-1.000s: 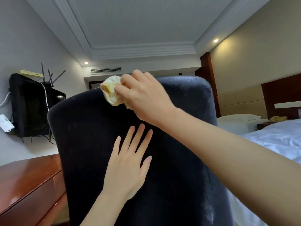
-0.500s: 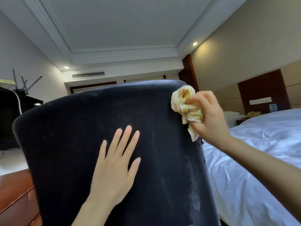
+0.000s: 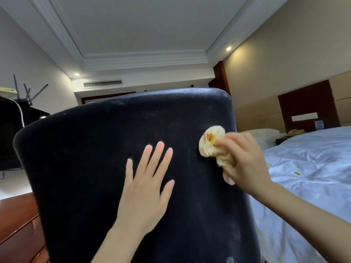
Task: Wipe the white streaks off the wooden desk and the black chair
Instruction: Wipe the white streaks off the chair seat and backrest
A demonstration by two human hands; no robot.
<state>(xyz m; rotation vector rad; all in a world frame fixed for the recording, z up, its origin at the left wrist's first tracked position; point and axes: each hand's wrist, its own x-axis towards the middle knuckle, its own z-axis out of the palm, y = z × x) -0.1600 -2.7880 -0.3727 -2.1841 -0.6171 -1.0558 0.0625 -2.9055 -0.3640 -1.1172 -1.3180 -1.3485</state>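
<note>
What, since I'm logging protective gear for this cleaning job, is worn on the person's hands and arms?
Nothing shows on either. The left hand and right hand are ungloved, with no rings seen; the nails that show are short and look unvarnished. The left forearm and right forearm are bare to the picture's edge: no sleeves, watch or bracelet in view.

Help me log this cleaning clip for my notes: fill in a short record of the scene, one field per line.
surface being wiped: black chair, on its backrest
tool: crumpled yellowish cloth, pressed on the backrest near its right edge
right hand: grips the cloth
left hand: flat on the backrest, fingers straight
visible residue: faint white haze along the chair's top edge
nearby: wooden desk at lower left, bed at right
</note>
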